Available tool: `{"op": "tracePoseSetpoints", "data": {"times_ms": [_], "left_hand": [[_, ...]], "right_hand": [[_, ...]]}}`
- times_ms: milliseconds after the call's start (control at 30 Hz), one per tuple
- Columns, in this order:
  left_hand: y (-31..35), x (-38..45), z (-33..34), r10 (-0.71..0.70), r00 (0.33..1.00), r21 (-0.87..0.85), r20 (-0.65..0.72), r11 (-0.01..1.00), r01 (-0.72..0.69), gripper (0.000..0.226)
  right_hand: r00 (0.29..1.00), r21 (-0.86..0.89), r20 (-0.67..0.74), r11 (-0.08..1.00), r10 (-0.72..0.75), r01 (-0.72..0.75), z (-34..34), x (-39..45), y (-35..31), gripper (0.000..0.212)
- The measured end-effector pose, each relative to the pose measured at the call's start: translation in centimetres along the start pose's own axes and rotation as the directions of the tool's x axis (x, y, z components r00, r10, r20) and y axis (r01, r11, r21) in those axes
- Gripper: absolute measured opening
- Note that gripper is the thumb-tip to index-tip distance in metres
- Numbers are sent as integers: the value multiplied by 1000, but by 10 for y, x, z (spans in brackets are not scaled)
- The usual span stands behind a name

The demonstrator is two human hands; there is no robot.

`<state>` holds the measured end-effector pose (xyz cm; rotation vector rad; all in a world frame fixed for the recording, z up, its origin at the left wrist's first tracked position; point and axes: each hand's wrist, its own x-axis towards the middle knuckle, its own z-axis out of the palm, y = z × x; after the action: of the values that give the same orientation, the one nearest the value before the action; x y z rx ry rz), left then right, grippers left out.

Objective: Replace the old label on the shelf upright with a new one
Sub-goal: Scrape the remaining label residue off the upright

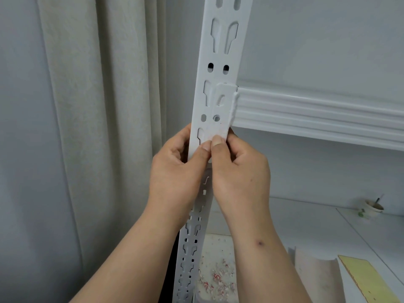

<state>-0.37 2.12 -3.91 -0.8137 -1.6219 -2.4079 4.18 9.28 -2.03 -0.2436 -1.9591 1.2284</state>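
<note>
The head view is filled by a tall white perforated metal shelf upright (218, 68), taken here as the landmark. To its left a pale pleated fabric curtain (98, 127) is seen; to its right a white ribbed metal shelf beam (317, 112) is hooked into it. Below the beam, right of the upright, a white shelf board (317, 226) is seen, with a small white cup (372, 208) far to the right and a yellow-faced board (367, 278) nearer. At the foot of the upright, white and red paper scraps (216, 276) are scattered, probably scrapings of the old label.

On the face of the upright, just under the beam bracket, a pale, slightly rough patch (216, 132) is noted; whether it is residue of the old label or a new white label cannot be told. No printed label is seen anywhere. The removal is therefore judged mostly done, while the fitting of a clearly visible new label is judged not yet finished.

The left hand (177, 167) is wrapped around the upright's left edge, with its thumb (204, 149) pressed on the front face. The right hand (238, 169) is curled at the right edge, with its thumb (217, 144) pressed at the lower edge of the patch, touching the left thumb. Whether something thin is pinched under the thumbs cannot be told.
</note>
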Motion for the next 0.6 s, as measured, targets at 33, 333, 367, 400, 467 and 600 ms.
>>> {"op": "tracePoseSetpoints", "data": {"times_ms": [33, 333, 367, 400, 467, 600], "left_hand": [[0, 0, 1, -4, 1000, 3, -3, 1000, 4, 28], [3, 1, 4, -17, 997, 46, -69, 999, 20, 21], [4, 1, 6, -14, 997, 58, -80, 998, 19, 20], [4, 2, 7, -10, 996, 68, -93, 998, 17, 19], [5, 3, 9, -4, 992, 92, -123, 996, 15, 16], [10, 3, 12, -23, 989, 108, -149, 993, 40, 10]], "right_hand": [[1000, 8, 4, 1000, 2, -2, -1, 0, 0, 24], [1000, 70, 12, 997, -17, 16, 3, -4, 4, 31], [1000, 71, 10, 997, -20, 19, 4, -4, 5, 32], [1000, 69, 9, 997, -23, 22, 4, -4, 5, 32], [1000, 63, 15, 998, -26, 25, 4, -4, 7, 32], [999, 54, 30, 998, -29, 27, 4, -3, 10, 32]]}}
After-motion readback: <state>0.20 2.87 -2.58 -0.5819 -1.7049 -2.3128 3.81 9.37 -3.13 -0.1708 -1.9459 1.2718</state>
